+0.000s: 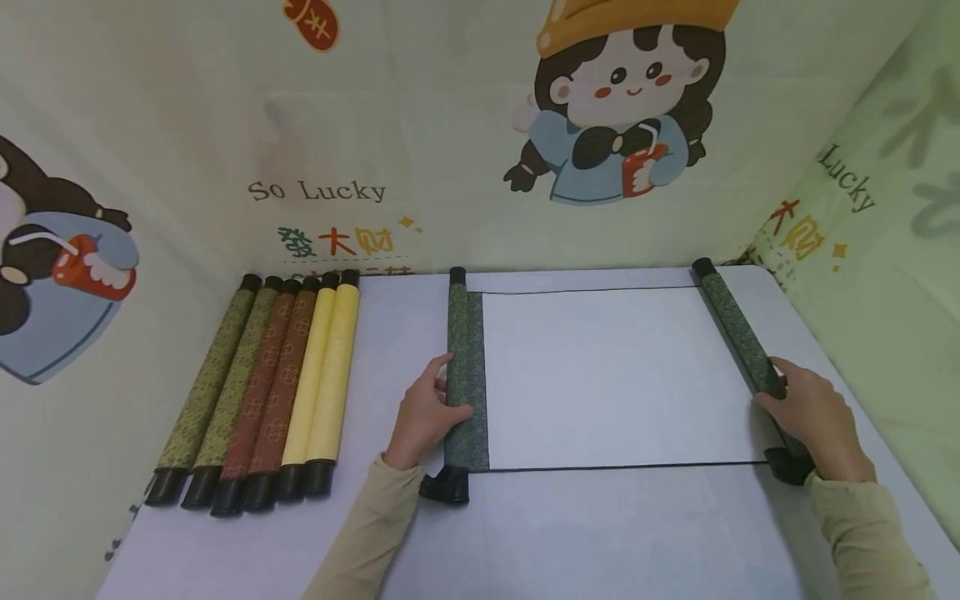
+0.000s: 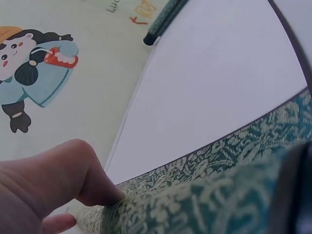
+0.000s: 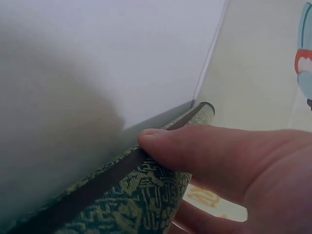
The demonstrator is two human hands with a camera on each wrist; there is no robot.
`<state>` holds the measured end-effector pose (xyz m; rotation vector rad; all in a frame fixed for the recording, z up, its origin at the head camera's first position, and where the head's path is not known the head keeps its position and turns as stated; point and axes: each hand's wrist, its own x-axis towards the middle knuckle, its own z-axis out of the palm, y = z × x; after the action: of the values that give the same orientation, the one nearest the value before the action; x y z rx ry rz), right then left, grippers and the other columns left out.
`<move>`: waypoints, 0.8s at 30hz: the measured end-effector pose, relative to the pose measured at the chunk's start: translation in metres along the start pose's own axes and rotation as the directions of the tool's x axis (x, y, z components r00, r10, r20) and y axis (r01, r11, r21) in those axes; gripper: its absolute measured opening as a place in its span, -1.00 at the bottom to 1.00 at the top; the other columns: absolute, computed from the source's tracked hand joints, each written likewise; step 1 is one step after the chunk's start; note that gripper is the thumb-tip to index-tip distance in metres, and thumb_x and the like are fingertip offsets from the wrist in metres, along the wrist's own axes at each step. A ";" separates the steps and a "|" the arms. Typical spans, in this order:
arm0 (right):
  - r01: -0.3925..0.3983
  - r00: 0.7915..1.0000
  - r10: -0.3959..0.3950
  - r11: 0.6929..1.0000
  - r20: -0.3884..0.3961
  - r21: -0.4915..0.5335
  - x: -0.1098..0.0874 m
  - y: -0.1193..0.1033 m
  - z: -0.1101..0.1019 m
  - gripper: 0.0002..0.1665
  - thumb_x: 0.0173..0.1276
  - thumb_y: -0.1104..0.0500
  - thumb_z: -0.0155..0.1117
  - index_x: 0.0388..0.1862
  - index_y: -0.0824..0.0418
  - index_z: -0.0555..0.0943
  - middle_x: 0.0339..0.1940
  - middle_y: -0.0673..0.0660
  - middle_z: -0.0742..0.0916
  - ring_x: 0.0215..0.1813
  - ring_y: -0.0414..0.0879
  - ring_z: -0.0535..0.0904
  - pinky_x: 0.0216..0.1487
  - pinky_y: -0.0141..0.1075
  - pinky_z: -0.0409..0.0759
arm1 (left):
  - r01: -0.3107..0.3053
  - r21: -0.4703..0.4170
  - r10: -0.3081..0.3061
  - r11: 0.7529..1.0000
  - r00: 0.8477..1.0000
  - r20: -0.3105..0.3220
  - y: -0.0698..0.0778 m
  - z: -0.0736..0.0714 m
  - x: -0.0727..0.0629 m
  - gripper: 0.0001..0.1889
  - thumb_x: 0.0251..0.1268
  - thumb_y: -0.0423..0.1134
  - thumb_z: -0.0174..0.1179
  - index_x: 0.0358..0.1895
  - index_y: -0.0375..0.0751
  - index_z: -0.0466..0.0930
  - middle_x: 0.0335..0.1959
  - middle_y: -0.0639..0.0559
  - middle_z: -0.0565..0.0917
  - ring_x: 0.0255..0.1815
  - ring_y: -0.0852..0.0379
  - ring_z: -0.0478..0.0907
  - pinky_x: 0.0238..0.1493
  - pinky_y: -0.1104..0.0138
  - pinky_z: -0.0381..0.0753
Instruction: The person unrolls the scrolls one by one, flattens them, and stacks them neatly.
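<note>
A hanging scroll lies unrolled across the table, its blank white sheet [image 1: 600, 379] bordered by thin dark lines. At its left end is a dark green patterned roller [image 1: 457, 333] with black end knobs. My left hand [image 1: 423, 412] holds this roller between thumb and fingers, the thumb on its inner side. In the left wrist view, a bent finger [image 2: 83, 170] presses on the green cloth. My right hand [image 1: 817, 417] grips the scroll's right roller [image 1: 738, 329], which slants toward me. Its thumb [image 3: 165, 144] lies over a dark strip along the roller in the right wrist view.
Several rolled scrolls lie side by side at the left: two olive green [image 1: 206, 383], two brown [image 1: 281, 383] and two yellow [image 1: 330, 375], all with black ends. A pale cloth with cartoon prints [image 1: 450, 125] hangs behind the white table [image 1: 600, 533] and at both sides.
</note>
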<state>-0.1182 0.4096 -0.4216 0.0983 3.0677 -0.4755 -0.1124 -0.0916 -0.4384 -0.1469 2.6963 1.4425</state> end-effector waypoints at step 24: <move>-0.110 0.994 0.111 0.992 0.021 -0.066 0.022 0.031 -0.037 -0.19 0.27 0.22 0.24 0.39 0.56 0.18 0.21 0.73 0.36 0.03 0.66 0.38 -0.25 0.33 0.49 | -0.125 0.000 0.125 0.992 0.990 0.062 0.033 0.037 0.033 -0.15 -0.03 -0.28 0.36 0.47 0.02 0.30 -0.12 -0.13 0.57 -0.19 0.01 0.50 -0.28 0.24 0.49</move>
<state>-0.1391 0.4519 -0.3967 0.2569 3.0299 -0.3683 -0.1483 -0.0443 -0.4358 0.0677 2.7021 1.4476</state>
